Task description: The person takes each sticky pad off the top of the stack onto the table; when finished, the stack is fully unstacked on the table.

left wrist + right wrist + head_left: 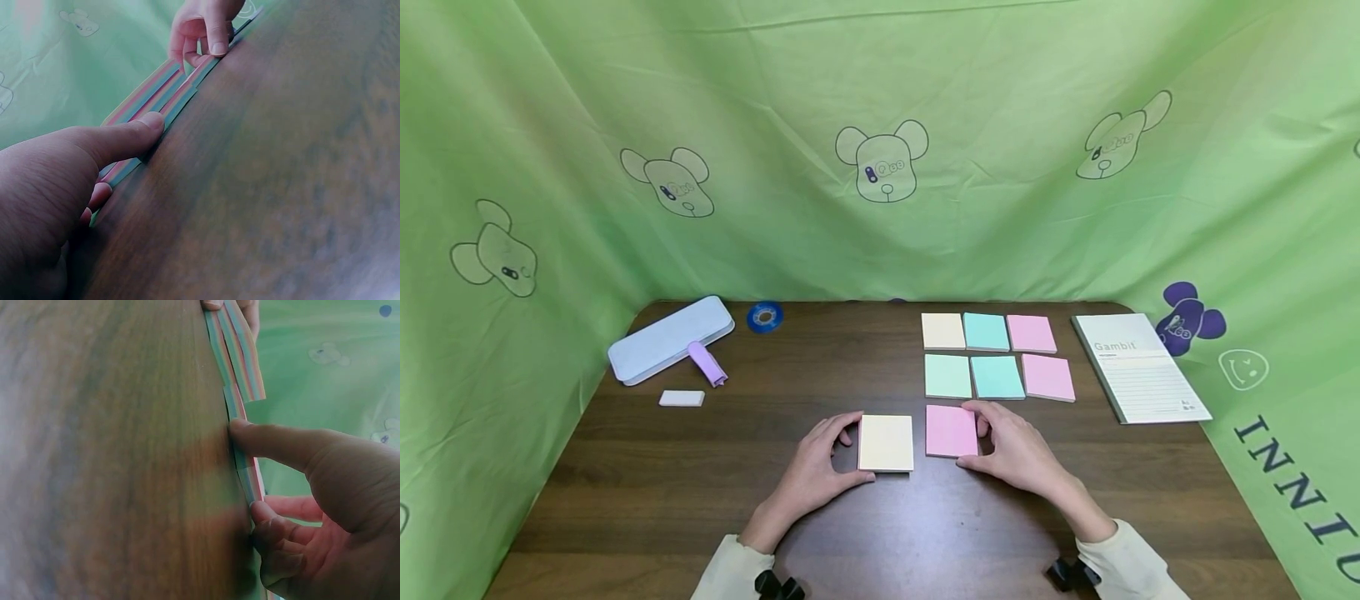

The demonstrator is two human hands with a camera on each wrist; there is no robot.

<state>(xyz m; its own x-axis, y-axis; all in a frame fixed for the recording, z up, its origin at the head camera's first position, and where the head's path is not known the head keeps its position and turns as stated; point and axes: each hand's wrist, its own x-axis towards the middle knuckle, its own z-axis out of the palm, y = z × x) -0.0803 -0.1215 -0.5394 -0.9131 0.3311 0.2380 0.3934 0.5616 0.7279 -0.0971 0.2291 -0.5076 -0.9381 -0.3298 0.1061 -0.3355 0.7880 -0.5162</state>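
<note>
My left hand point(808, 471) holds a cream-topped sticky note pad point(886, 443) by its left side, thumb at the near edge and fingers at the far edge. A pink sticky note pad point(951, 431) lies just right of it, across a narrow gap. My right hand point(1018, 450) grips that pink pad from the right, between thumb and fingers. In the right wrist view, the pads' sides show coloured stripes, and the right thumb point(275, 439) presses against one edge. The left wrist view shows the left thumb point(134, 132) on a striped edge; some fingers are hidden.
Behind the hands lie two rows of sticky pads, cream point(943, 332), teal point(997, 378), mint point(947, 377) and pink point(1048, 377). A notebook point(1142, 371) is far right. Leftward are a pale blue case point(670, 340), purple object point(707, 364), white eraser-like block point(682, 398) and blue tape roll point(765, 317).
</note>
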